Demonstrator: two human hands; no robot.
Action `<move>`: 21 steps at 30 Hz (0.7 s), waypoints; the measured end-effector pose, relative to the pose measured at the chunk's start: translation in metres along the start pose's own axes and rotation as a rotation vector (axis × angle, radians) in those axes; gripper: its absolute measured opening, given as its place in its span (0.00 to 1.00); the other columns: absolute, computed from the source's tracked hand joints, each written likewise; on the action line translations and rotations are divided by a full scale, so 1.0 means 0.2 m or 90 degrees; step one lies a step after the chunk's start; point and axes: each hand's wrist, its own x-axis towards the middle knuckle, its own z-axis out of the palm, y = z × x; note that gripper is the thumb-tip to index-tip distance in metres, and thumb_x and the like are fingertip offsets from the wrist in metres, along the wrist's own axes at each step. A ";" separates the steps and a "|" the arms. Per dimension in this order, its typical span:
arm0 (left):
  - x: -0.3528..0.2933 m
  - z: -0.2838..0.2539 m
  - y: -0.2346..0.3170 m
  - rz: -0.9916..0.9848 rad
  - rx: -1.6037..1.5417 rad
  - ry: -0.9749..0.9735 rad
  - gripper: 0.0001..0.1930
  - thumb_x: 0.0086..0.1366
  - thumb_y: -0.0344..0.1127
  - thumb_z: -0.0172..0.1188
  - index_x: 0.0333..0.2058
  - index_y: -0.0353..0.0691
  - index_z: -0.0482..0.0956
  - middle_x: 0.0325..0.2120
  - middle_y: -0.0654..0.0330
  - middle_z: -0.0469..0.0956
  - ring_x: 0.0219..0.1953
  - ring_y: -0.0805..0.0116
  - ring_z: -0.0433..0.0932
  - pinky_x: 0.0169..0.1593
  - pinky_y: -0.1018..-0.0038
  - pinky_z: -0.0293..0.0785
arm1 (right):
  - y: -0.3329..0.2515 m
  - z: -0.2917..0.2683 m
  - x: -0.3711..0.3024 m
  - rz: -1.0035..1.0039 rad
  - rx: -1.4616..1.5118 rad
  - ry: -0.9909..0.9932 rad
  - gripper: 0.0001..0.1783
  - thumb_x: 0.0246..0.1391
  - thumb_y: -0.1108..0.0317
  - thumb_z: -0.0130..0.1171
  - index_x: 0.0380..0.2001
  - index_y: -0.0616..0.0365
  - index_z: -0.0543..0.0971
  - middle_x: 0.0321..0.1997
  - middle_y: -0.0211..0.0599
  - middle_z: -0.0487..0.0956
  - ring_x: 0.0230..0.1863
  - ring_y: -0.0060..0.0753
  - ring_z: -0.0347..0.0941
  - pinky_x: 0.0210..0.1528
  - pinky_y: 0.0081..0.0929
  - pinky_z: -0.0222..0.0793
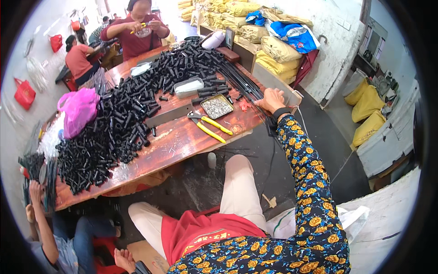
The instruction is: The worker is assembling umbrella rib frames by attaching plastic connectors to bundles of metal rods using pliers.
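Observation:
At the table's right end, my right hand point(272, 100) is closed on thin black rods point(242, 82), whose ends stick out past the table edge. My left hand point(124, 260) is low at the lower left, away from the table, its fingers curled with nothing visible in them. Nearest to the right hand on the tabletop are a shallow tin point(217, 106) of small silvery pieces and yellow-handled pliers point(211, 128), jaws pointing left. A flat metal strip point(169, 116) and a clear plastic box point(188, 87) lie left of the tin.
A big heap of short black tubes point(123, 109) covers much of the wooden table point(178, 137). A pink plastic bag point(78, 112) sits at its left. Across the table a person point(137, 32) holds yellow-handled pliers; another person's arm point(43, 223) is at lower left. Yellow sacks point(278, 48) are stacked behind.

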 end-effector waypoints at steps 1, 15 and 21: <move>0.00 -0.03 0.02 -0.056 0.006 -0.024 0.21 0.66 0.45 0.57 0.55 0.50 0.68 0.33 0.63 0.75 0.35 0.64 0.75 0.39 0.64 0.75 | -0.02 0.00 0.01 0.011 -0.038 0.033 0.37 0.35 0.45 0.73 0.43 0.63 0.80 0.52 0.53 0.78 0.53 0.56 0.73 0.54 0.45 0.68; 0.05 0.15 0.02 0.006 0.058 0.049 0.19 0.64 0.46 0.57 0.51 0.49 0.75 0.31 0.65 0.77 0.31 0.70 0.76 0.33 0.72 0.74 | 0.10 0.01 0.23 0.048 0.209 -0.161 0.28 0.34 0.61 0.74 0.34 0.75 0.79 0.36 0.62 0.80 0.39 0.56 0.79 0.41 0.39 0.73; -0.05 0.39 0.11 0.050 0.057 -0.020 0.18 0.64 0.44 0.57 0.51 0.48 0.75 0.30 0.66 0.77 0.29 0.71 0.76 0.31 0.73 0.74 | 0.14 -0.10 0.21 -0.080 0.062 0.000 0.17 0.43 0.71 0.54 0.36 0.73 0.79 0.40 0.68 0.78 0.46 0.64 0.75 0.47 0.47 0.72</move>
